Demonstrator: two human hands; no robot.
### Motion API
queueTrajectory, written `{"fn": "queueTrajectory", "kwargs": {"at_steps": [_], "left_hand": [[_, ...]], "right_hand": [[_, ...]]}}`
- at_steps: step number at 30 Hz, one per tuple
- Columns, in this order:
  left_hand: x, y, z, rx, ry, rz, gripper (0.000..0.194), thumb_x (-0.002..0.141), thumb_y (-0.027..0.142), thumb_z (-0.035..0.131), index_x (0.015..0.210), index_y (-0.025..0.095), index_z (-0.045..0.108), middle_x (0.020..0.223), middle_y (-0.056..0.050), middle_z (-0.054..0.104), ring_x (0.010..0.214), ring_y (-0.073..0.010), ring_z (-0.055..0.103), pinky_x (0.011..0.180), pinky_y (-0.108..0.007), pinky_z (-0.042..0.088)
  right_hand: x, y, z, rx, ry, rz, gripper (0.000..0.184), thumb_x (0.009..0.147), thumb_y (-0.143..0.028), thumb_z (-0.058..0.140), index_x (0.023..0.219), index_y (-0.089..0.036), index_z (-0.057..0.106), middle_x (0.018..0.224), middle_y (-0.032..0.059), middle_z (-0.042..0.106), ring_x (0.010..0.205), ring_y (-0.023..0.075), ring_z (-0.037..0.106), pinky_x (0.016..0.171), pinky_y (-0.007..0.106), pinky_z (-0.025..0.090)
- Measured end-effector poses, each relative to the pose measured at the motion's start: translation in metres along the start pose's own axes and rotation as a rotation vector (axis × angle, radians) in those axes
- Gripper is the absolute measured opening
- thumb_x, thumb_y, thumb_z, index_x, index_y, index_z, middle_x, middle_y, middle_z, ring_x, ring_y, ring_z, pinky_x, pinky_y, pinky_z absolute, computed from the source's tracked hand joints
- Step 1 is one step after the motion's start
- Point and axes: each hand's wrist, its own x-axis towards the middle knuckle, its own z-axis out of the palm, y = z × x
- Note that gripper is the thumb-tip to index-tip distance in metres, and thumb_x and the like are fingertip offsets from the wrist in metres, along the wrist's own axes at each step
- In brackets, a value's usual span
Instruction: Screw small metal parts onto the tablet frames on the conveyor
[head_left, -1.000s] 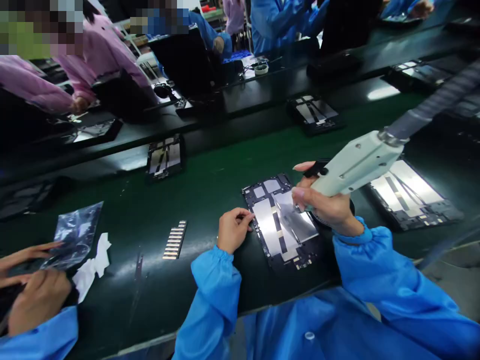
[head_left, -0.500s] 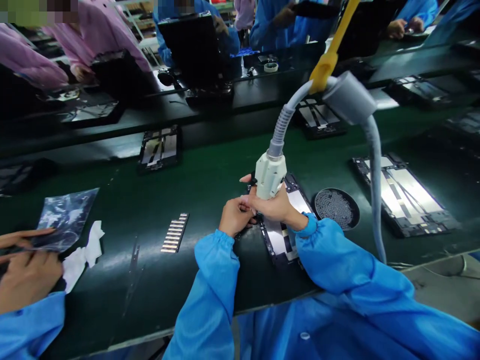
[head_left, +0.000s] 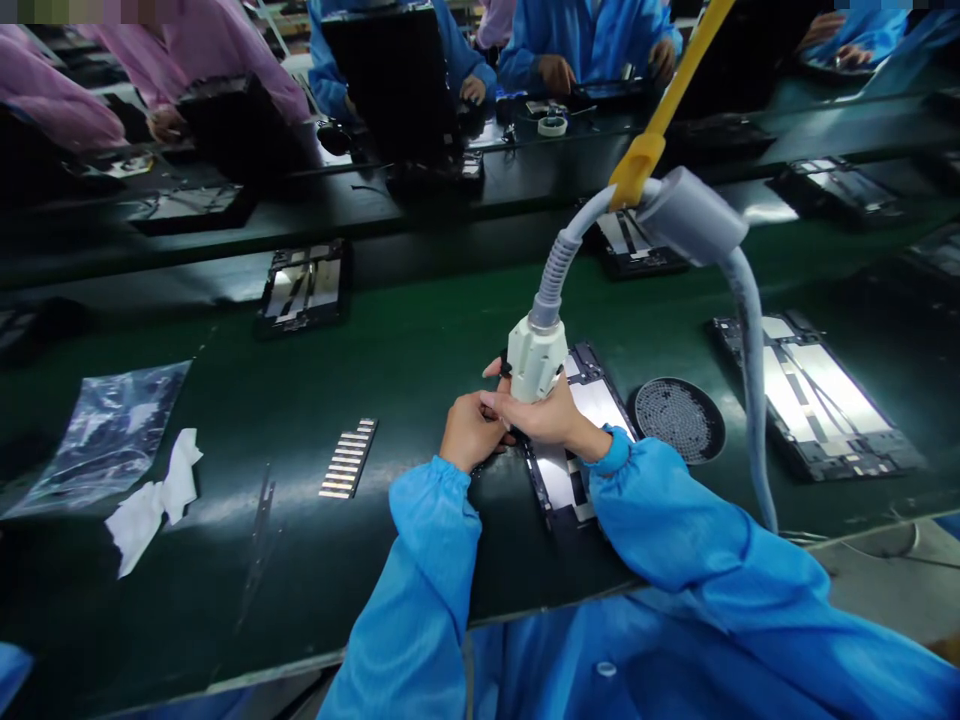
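My right hand (head_left: 546,412) is wrapped round a white corded electric screwdriver (head_left: 536,362), held upright over the left edge of an opened tablet (head_left: 592,400). Its tip is hidden behind my hands. My left hand (head_left: 471,430) is closed, with its fingers bent together just left of the right hand and the tool's lower end. What those fingers hold, if anything, is hidden. Much of the tablet lies under my right hand and sleeve, with silver panels and a dark frame showing.
A round black perforated dish (head_left: 679,420) and another opened tablet (head_left: 817,400) lie to the right. Leftward are a striped strip (head_left: 349,458), white paper (head_left: 154,500) and a clear plastic bag (head_left: 112,430). A grey cable (head_left: 750,350) hangs from a yellow strap (head_left: 637,165). Co-workers sit opposite.
The co-worker's hands at the left have let go of the plastic bag and gone out of view, leaving a sleeve edge. My hands and the screwdriver have barely moved.
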Motion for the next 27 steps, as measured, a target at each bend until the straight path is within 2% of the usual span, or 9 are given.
{"fn": "queueTrajectory", "kwargs": {"at_steps": [4,7,11,13,15,19,22,24,27], "left_hand": [[-0.008,0.004,-0.013,-0.101,-0.014,0.076,0.011,0.065,0.015,0.063,0.075,0.010,0.062,0.064,-0.004,0.066,0.055,-0.0154,0.064,0.050,-0.023,0.052],[-0.026,-0.001,-0.043,-0.110,0.145,0.113,0.027,0.065,0.033,0.069,0.079,0.011,0.065,0.069,-0.006,0.069,0.065,-0.0174,0.067,0.064,-0.027,0.055],[-0.065,-0.024,-0.087,0.181,0.358,0.059,0.035,0.063,0.041,0.069,0.084,0.013,0.070,0.076,-0.007,0.071,0.070,-0.0195,0.067,0.070,-0.031,0.053],[-0.081,-0.035,-0.097,0.330,0.385,0.015,0.036,0.065,0.044,0.067,0.084,0.014,0.071,0.076,-0.007,0.071,0.069,-0.0198,0.065,0.070,-0.032,0.052],[-0.089,-0.043,-0.096,0.444,0.388,0.024,0.039,0.067,0.048,0.063,0.087,0.016,0.072,0.080,-0.007,0.070,0.067,-0.0190,0.062,0.068,-0.033,0.050],[-0.081,-0.049,-0.076,0.605,0.354,0.111,0.050,0.067,0.057,0.061,0.095,0.016,0.070,0.087,-0.008,0.067,0.065,-0.0178,0.057,0.065,-0.033,0.048],[-0.071,-0.049,-0.069,0.619,0.316,0.122,0.050,0.062,0.064,0.061,0.081,0.018,0.069,0.084,-0.008,0.066,0.067,-0.0194,0.057,0.065,-0.032,0.047],[-0.067,-0.047,-0.072,0.595,0.315,0.064,0.054,0.056,0.069,0.062,0.075,0.018,0.068,0.078,-0.007,0.065,0.067,-0.0207,0.058,0.062,-0.031,0.047],[-0.064,-0.038,-0.076,0.650,0.320,-0.083,0.066,0.048,0.073,0.065,0.085,0.018,0.069,0.073,-0.006,0.065,0.061,-0.0218,0.058,0.052,-0.030,0.043]], "right_hand": [[-0.003,0.002,0.001,-0.045,-0.037,-0.005,0.023,0.070,-0.026,0.069,0.089,-0.015,0.062,0.057,-0.0019,0.055,0.057,0.0135,0.056,0.056,0.026,0.049],[-0.003,0.004,0.001,-0.067,-0.034,-0.008,0.025,0.070,-0.028,0.071,0.088,-0.014,0.060,0.057,-0.0025,0.055,0.052,0.0115,0.053,0.052,0.024,0.046],[-0.002,-0.005,0.001,-0.029,-0.011,-0.035,0.029,0.071,-0.027,0.071,0.094,-0.014,0.061,0.056,-0.0039,0.054,0.049,0.0099,0.051,0.051,0.025,0.045],[-0.002,-0.017,-0.002,0.012,-0.004,-0.065,0.028,0.070,-0.028,0.074,0.091,-0.015,0.062,0.056,-0.0043,0.053,0.049,0.0096,0.051,0.053,0.025,0.046],[-0.001,-0.033,-0.009,0.031,0.004,-0.091,0.027,0.067,-0.030,0.078,0.081,-0.016,0.061,0.055,-0.0039,0.053,0.051,0.0099,0.052,0.053,0.026,0.047],[-0.005,-0.057,-0.045,-0.010,0.049,-0.113,0.030,0.065,-0.030,0.081,0.077,-0.015,0.058,0.055,-0.0032,0.054,0.054,0.0111,0.055,0.053,0.027,0.049],[-0.018,-0.062,-0.086,-0.048,0.083,-0.089,0.031,0.068,-0.029,0.079,0.084,-0.014,0.057,0.054,-0.0047,0.055,0.048,0.0094,0.053,0.052,0.026,0.049],[-0.031,-0.059,-0.116,-0.034,0.145,-0.072,0.033,0.070,-0.031,0.078,0.085,-0.015,0.054,0.051,-0.0063,0.053,0.043,0.0087,0.051,0.047,0.025,0.047],[-0.050,-0.048,-0.150,0.007,0.290,-0.059,0.034,0.070,-0.035,0.076,0.084,-0.017,0.051,0.046,-0.0076,0.051,0.038,0.0096,0.049,0.042,0.025,0.045]]}}
